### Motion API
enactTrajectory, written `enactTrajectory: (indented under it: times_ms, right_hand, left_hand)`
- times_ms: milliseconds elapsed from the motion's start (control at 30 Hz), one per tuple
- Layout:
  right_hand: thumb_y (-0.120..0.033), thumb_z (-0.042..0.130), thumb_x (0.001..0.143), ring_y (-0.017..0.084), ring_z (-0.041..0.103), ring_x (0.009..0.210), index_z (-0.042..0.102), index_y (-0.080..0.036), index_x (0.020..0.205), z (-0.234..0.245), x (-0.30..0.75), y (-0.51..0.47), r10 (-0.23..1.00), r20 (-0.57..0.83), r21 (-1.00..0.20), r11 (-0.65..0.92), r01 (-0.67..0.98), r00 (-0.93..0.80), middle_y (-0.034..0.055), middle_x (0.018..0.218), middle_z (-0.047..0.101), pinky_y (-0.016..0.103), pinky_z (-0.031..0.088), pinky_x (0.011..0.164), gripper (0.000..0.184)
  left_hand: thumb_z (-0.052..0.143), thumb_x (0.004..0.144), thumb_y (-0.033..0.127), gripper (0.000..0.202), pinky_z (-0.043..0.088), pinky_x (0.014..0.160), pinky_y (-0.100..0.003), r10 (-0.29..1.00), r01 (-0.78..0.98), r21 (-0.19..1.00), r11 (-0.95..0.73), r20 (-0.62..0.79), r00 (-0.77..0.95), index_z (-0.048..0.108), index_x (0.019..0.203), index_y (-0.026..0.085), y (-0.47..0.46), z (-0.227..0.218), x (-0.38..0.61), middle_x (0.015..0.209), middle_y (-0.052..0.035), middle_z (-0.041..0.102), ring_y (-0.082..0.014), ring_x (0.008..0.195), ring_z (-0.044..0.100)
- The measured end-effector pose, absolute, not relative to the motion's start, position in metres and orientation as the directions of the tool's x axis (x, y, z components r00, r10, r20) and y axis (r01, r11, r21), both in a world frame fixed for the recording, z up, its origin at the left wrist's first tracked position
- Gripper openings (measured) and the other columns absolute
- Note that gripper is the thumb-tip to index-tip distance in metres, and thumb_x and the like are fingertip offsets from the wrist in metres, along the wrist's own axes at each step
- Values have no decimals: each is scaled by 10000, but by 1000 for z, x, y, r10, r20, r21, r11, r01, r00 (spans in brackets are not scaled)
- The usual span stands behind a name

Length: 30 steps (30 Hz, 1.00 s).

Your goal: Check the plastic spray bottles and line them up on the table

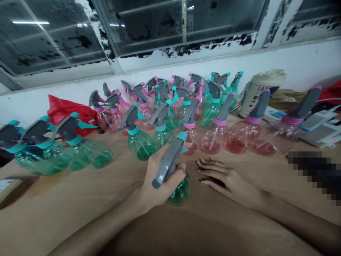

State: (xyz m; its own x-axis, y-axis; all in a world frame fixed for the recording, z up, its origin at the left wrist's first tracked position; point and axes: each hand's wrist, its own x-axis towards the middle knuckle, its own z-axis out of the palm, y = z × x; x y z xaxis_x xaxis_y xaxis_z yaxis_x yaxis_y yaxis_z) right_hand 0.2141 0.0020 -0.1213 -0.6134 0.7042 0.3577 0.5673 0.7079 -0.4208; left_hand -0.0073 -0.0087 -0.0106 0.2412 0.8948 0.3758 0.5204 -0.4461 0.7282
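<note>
My left hand (162,174) is wrapped around the neck of a green spray bottle (181,190) with a grey and teal trigger head. The bottle is upright at the near middle of the table. To its right my right hand (226,179) rests palm down on the tabletop, fingers stretched out, holding nothing. Just beyond the hands stand a green spray bottle (142,144) and a pink spray bottle (214,140) with a pink collar. My left fingers are partly hidden behind the held bottle's trigger head.
More green spray bottles (99,153) stand at the left, and several pink and green ones crowd toward the wall. A red plastic bag (62,112) lies behind the left group. A large cup (262,92) and a white device (319,126) are on the right of the wooden table (106,192).
</note>
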Motion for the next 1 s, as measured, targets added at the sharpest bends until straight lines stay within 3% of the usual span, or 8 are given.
enactTrajectory:
  times_ms: [200, 433, 633, 767, 867, 1000]
  right_hand:
    - [-314, 478, 914, 194, 427, 1269, 579, -269, 1189, -122, 215, 2, 711, 333, -405, 701, 586, -620, 18, 1302, 555, 446, 355, 1069, 296]
    - [-314, 479, 914, 198, 429, 1267, 582, -274, 1184, -123, 215, 3, 701, 340, -409, 711, 572, -627, 18, 1297, 559, 445, 365, 1061, 292]
    - [-315, 461, 924, 190, 405, 1285, 580, -270, 1180, -123, 216, 3, 693, 315, -383, 718, 582, -648, 17, 1314, 543, 444, 350, 1073, 286]
    - [-316, 467, 921, 192, 413, 1279, 575, -276, 1187, -124, 216, 3, 694, 332, -387, 718, 579, -638, 16, 1314, 544, 448, 359, 1066, 290]
    - [-323, 462, 924, 184, 413, 1278, 570, -270, 1193, -124, 215, 3, 698, 325, -388, 713, 584, -638, 14, 1310, 548, 443, 349, 1073, 295]
    - [-331, 451, 927, 183, 412, 1279, 579, -263, 1187, -123, 215, 3, 704, 312, -383, 708, 593, -638, 15, 1313, 545, 429, 344, 1077, 297]
  left_hand:
    - [493, 703, 142, 260, 506, 753, -331, 890, 411, 793, -449, 357, 284, 560, 941, 226, -6, -7, -7, 872, -25, 639, -189, 828, 621]
    - [507, 733, 169, 244, 535, 766, -325, 882, 385, 802, -457, 355, 309, 548, 961, 246, -4, -12, -9, 1006, -26, 656, -182, 853, 636]
    - [499, 720, 204, 75, 515, 669, -330, 888, 470, 756, -456, 355, 292, 497, 779, 250, -2, -12, -13, 796, -2, 582, -176, 693, 568]
    - [483, 713, 188, 88, 485, 662, -323, 863, 451, 739, -501, 382, 332, 418, 696, 245, -1, -6, -12, 729, 4, 474, -171, 669, 496]
    - [471, 712, 172, 121, 464, 656, -323, 858, 432, 746, -506, 385, 339, 382, 676, 246, -3, -3, -10, 709, 10, 430, -170, 659, 473]
    - [471, 710, 163, 96, 450, 638, -317, 873, 416, 775, -477, 364, 324, 436, 739, 248, -5, -6, -9, 745, 8, 473, -169, 672, 507]
